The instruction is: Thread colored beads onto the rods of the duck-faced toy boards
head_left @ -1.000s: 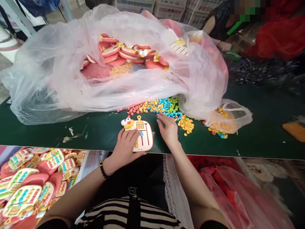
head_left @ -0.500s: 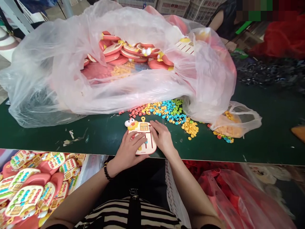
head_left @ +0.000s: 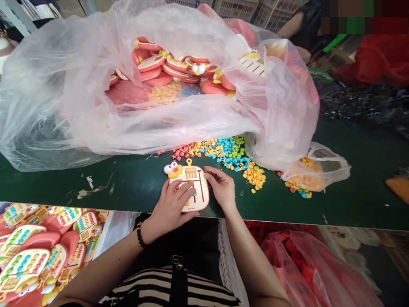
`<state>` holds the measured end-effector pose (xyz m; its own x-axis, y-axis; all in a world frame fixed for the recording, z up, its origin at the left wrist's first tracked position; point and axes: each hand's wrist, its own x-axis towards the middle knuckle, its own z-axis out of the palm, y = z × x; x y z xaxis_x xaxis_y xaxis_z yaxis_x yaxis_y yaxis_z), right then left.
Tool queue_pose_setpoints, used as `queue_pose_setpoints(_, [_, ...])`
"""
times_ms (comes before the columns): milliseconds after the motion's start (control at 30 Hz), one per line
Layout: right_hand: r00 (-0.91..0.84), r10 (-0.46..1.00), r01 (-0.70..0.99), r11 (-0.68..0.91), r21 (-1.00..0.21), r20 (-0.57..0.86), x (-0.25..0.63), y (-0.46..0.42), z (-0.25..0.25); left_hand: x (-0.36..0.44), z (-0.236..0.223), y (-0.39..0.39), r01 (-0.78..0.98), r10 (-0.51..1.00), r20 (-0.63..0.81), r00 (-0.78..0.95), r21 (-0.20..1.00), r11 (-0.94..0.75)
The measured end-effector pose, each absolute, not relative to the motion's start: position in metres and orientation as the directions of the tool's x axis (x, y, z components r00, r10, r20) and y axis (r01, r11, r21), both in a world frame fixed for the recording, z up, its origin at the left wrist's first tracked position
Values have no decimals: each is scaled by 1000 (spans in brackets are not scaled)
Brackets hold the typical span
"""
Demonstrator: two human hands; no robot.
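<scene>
- Right hand [head_left: 222,187] has slid back from the face of the toy board [head_left: 201,200] to its right edge; its fingers are loosely curved, pinching nothing, and the fingertips lie at or just beside the rim.
- Far left, below the table edge: a heap of finished toy boards [head_left: 27,260] with duck heads, beside the left forearm.
- Behind them, a large clear plastic sack [head_left: 57,128] sprawls over the green worktable [head_left: 96,192], holding pink-and-red boards [head_left: 150,64].
- Left hand [head_left: 169,209], wearing a beaded bracelet [head_left: 139,235], lies on the board's lower left, fingers spread across its face and thumb toward the lower edge; whether it is clamping, I cannot tell.
- Toy board: flat on the table, near the edge, duck head to the upper left.
- Just beyond it, loose plastic pieces [head_left: 220,150] in red, yellow, blue and green, with a yellow cluster [head_left: 254,177] near the right hand.
- Further right, a small clear bag [head_left: 315,177] with pieces spilling beside it.
- Below the table, a pink plastic bag [head_left: 303,268].
- Upper right, a co-worker's arm [head_left: 289,27] beside red cloth [head_left: 380,59].
</scene>
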<state>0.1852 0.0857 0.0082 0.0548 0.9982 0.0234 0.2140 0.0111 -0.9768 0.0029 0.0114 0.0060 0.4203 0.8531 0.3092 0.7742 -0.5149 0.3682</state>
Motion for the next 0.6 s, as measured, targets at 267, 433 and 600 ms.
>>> queue_pose_setpoints(267, [-26,978,182,210,-961,209,162,103,10,3,6,11,775,855,304,421,368,-513])
queue_pose_setpoints(433, [-105,961,231,273,-934,255,173,100,8,3,7,11,771,861,282,423,386,-506])
queue_pose_setpoints(600, [-217,921,544,389,-744,322,183,81,17,2,7,11,765,856,298,421,391,-512])
